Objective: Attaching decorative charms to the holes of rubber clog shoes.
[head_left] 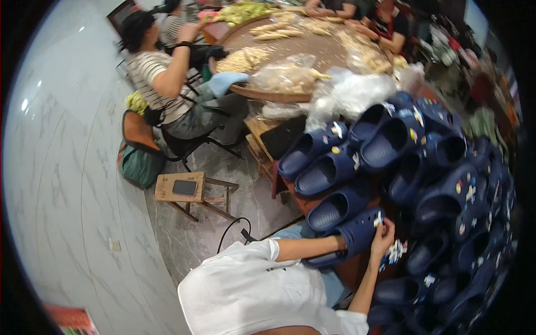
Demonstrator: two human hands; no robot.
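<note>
A navy blue clog with holes in its upper is in front of me, at the lower middle. My left hand reaches inside it, so its fingers are hidden by the upper. With bent fingers, my right hand pinches a small light-coloured shoe charm at the toe of this clog. Close by my right wrist lies a small pile of white, blue and yellow charms. Just beyond the clog sits another navy clog with no charms showing.
Many navy clogs, several with charms, are heaped at the right. A wooden stool bearing a phone stands left. Beyond, people sit around a large round tray with pale long pieces on it. A black cable hangs nearby.
</note>
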